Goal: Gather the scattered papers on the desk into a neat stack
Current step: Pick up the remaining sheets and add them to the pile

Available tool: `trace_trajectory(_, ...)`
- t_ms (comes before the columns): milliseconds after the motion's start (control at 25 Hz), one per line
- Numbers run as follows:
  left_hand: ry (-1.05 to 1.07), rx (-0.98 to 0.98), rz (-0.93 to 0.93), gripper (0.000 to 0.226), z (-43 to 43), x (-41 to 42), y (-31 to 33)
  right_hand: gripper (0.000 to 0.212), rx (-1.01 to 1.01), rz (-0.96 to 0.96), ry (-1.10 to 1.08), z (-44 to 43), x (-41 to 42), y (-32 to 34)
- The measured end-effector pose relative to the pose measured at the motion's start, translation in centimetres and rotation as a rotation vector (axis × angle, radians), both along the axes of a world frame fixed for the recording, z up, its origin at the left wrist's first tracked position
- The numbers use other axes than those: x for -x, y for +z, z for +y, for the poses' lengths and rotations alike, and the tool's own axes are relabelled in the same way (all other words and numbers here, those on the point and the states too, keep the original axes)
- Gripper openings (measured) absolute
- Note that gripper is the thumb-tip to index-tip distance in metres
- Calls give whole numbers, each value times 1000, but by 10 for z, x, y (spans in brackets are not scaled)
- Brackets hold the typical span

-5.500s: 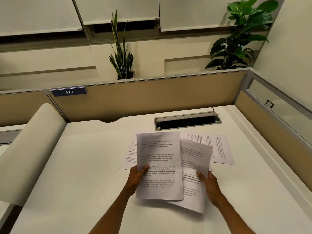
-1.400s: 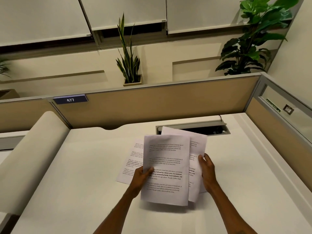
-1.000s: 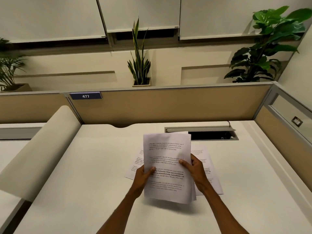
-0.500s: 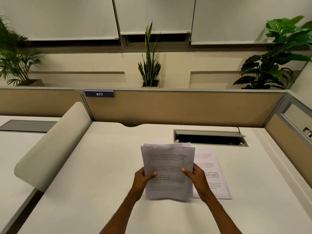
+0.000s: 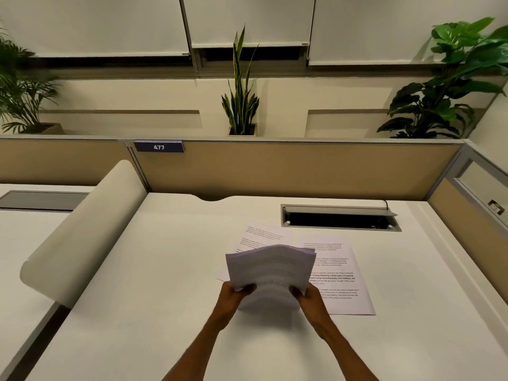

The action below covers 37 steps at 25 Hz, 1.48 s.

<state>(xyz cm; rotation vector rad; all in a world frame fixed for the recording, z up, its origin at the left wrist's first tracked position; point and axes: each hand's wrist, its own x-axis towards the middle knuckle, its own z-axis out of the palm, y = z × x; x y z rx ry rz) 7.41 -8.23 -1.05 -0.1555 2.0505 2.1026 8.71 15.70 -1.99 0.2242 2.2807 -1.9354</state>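
Note:
A small bundle of printed sheets (image 5: pixel 270 270) is held above the white desk (image 5: pixel 143 312), tilted back and blurred, its lower edge near the desktop. My left hand (image 5: pixel 233 295) grips its lower left side and my right hand (image 5: pixel 308 296) grips its lower right side. One printed sheet (image 5: pixel 341 273) lies flat on the desk to the right of the bundle. Another sheet (image 5: pixel 258 237) lies behind the bundle, mostly hidden by it.
An open cable hatch (image 5: pixel 339 218) is sunk in the desk behind the papers. A tan partition (image 5: pixel 288 169) with a "477" plate (image 5: pixel 159 147) closes the back, another partition the right. A curved white divider (image 5: pixel 79 232) stands on the left.
The right hand brought its sheets onto the left hand's sheet, forming one bundle. The bundle has since dropped lower and tilted back. My view swung left.

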Motion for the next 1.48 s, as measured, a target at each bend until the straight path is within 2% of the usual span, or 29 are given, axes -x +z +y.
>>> trace_trajectory(120,33,1,-13,30,-1,5,-1,42,-9,1,-10,-1,3,1)
trace_trajectory(280,-33,71,-26,31,0,4,-7,46,-18,-14,-23,2,3,0)
trace_trajectory(520,-26,74,-87,27,18,24,3,32,-27,-13,-46,11,24,9)
trace_trajectory(720,50,9,-123,30,45,42,5,32,-60,-57,-62,31,41,20)
trace_trajectory(800,67,10,-133,30,55,48,3,34,-130,-98,-148,47,48,22)
trace_trajectory(880,69,18,-137,30,61,52,0,35,-275,-146,-331,71,51,18)
trace_trajectory(1000,82,34,-156,29,66,56,-6,47,-476,-283,-460,115,47,8)
trace_trajectory(1200,90,41,-178,19,68,52,-13,71,-617,-412,-376,148,43,-3)
trace_trajectory(1320,81,60,-197,20,68,51,-15,70,-749,-410,-270,148,42,-11)
trace_trajectory(1480,74,74,-218,17,68,50,-16,72,-653,-423,-308,145,48,-11)
